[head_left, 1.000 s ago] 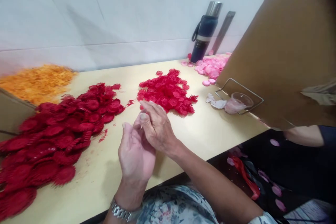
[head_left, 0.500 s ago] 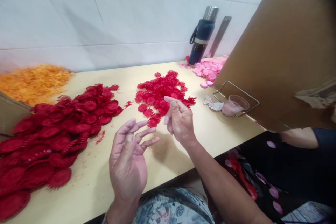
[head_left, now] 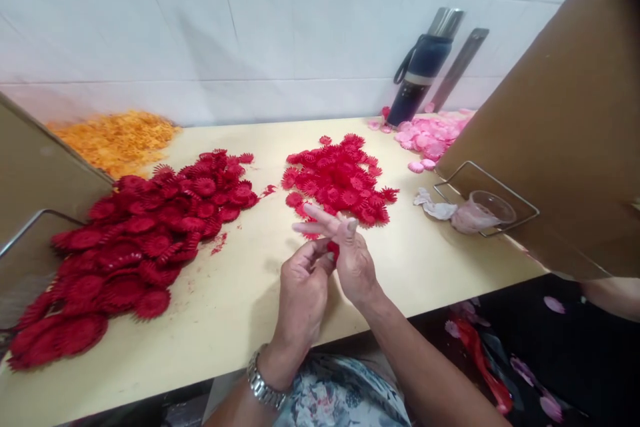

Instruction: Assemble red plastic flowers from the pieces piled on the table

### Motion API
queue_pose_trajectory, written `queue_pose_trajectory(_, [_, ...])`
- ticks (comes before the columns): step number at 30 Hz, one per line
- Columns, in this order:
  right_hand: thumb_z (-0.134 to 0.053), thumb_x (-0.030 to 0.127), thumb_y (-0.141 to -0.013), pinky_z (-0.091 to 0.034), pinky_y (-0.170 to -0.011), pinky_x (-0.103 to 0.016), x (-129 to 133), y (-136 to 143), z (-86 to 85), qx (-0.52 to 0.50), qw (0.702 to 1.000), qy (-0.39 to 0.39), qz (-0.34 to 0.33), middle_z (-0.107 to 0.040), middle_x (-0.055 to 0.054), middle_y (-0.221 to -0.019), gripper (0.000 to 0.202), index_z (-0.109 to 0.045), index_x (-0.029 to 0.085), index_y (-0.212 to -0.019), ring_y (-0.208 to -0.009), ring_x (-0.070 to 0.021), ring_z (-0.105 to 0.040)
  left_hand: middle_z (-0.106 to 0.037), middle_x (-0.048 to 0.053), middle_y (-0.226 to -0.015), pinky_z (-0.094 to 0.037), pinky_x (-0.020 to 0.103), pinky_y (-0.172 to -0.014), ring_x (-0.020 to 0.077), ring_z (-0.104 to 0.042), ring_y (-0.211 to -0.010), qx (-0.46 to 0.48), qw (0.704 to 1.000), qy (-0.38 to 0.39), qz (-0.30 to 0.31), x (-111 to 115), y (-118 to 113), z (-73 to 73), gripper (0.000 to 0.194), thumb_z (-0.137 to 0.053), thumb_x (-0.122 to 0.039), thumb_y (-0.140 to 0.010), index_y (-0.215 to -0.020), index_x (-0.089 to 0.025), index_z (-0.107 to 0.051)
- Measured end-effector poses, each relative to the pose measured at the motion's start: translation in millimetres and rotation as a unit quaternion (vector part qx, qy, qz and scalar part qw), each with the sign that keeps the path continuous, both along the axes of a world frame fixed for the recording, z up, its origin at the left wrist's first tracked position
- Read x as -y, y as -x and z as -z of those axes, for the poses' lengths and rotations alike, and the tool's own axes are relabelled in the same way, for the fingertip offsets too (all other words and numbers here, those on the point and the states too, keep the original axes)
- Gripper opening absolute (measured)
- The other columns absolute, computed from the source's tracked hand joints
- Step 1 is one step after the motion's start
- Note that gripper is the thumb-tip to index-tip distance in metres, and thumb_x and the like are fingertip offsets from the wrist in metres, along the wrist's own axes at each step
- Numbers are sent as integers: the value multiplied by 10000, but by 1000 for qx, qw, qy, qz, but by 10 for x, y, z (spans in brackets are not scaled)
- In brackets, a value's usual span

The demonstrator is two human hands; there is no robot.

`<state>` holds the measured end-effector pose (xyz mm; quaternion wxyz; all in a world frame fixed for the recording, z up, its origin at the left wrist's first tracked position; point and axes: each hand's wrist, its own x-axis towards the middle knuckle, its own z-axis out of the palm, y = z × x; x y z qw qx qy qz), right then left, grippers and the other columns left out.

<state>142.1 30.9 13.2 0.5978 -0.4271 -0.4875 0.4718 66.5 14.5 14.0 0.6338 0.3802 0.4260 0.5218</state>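
A small red flower piece, mostly hidden by fingers, was between the two hands, above the near side of the cream tabletop. The left hand pinched it between thumb and fingertips. The right hand was close beside it, open, with at least two fingers stretched out; whether its hidden fingers touched the piece could not be told.

The piece looked very light, thin and soft, neither heavy nor stiff. If fringed like those in the loose red pile just beyond, it would probably be safest held near its middle, since a hard pinch at the rim could bend or tear the fringe. Slipperiness was hard to judge.

To the left spread a larger heap of dark red fringed discs, with orange petals behind it. To the right, a crumpled tissue lay beside a clear plastic cup; farther back, pink petals lay near a tilted navy flask.
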Motion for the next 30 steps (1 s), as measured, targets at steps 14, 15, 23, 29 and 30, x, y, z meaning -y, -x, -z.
queue_pose_trajectory(14, [-561,219,-808,-450,-578,-215,226,-244,89,192,980,10,-52,-594,16,-701,60,-560,175,-849,-620,-101,-554,-602,-22,-542,-507,238,-445,117,-574,-463,9,1000,-3,14,43,287,54,90,-618,-210,-752,-794,-136,-591])
queue_pose_trajectory(15, [-557,212,-807,-444,-565,-210,232,-243,87,207,977,10,-47,-595,17,-696,48,-558,174,-837,-608,-98,-550,-612,-17,-556,-521,246,-464,119,-582,-476,2,1000,-4,22,52,301,64,101,-623,-210,-750,-811,-133,-597])
queue_pose_trajectory(23, [-438,211,-853,-394,-522,-217,277,-219,56,350,936,-34,0,-563,8,-593,149,-508,173,-727,-525,-101,-508,-629,-6,-595,-542,263,-518,120,-593,-515,35,996,26,73,105,325,104,155,-645,-150,-711,-858,-122,-601])
queue_pose_trajectory(29, [-351,274,-905,-351,-456,-201,263,-162,98,332,943,2,3,-453,46,-461,297,-416,196,-626,-427,-86,-433,-599,-25,-557,-510,236,-453,107,-564,-459,44,997,35,44,132,276,112,89,-637,-139,-693,-758,-135,-577])
queue_pose_trajectory(30, [-347,293,-910,-352,-455,-200,259,-165,100,324,946,11,-1,-451,46,-462,317,-424,195,-619,-429,-86,-434,-583,-33,-531,-497,227,-427,105,-552,-437,43,998,41,34,125,275,106,86,-637,-144,-687,-737,-139,-568])
